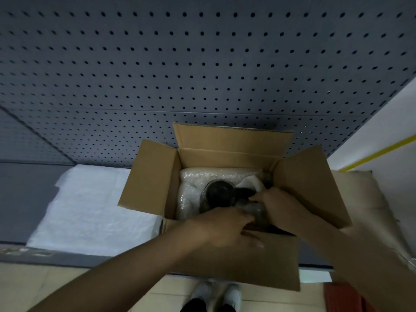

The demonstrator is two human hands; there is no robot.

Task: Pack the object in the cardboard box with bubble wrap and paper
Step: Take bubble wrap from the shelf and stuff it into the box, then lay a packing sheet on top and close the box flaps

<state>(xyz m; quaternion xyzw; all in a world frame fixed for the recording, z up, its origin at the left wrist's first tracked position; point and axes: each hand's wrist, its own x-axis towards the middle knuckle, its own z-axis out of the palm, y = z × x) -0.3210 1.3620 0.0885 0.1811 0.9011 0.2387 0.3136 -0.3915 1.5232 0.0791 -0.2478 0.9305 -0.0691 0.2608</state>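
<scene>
Plainly, the dark, round-mouthed glass vessel with a black handle sits low inside the open brown cardboard box, bedded on a lining of clear bubble wrap, with crumpled white paper tucked at its far right corner. The left hand reaches over the near flap, its fingers lying fairly straight against the vessel's near side and its thumb splayed across the cardboard. The right hand comes in from the right with its fingers bent down beside the handle; whether they actually clasp it cannot be told, since the fingertips are lost in shadow. The vessel looks like glass (thin-walled, by the gleam at its rim), so it is probably light, rigid, slick and easily cracked; the body, cupped from both sides, seems a safer hold than the handle alone. A loose white padded sheet lies on the bench to the left of the box, and crinkled brown paper to its right.
</scene>
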